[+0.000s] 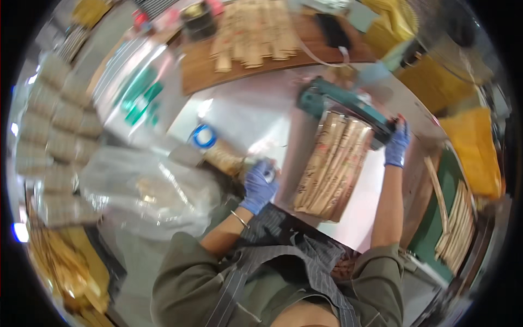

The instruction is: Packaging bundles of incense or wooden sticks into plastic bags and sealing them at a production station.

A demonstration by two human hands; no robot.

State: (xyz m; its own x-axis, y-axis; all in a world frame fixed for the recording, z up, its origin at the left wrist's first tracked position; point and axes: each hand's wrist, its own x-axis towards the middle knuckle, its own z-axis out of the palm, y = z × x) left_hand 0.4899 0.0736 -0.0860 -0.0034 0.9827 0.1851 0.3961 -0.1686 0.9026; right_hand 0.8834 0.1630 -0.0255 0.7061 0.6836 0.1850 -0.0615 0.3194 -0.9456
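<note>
My right hand (397, 146), in a purple-blue glove, is closed on the dark end of a long green hand-operated bag sealer (348, 101). A clear bag of flat brown printed paper strips (335, 166) lies slanted in front of me, its far end against the sealer. My left hand (260, 185), gloved alike, is curled round something small and whitish that I cannot make out. Touching that hand is the near end of a cylindrical tan object (224, 155) with a blue ring (204, 136) at its far end; blur hides what kind it is.
A brown board (229, 79) with fanned paper strips (253, 32) and a black phone (332, 30) lies at the back. Clear plastic bags (147, 191) and stacked wrapped bundles (60, 120) fill the left. More strips (457, 226) rest in a green tray (436, 218) at right.
</note>
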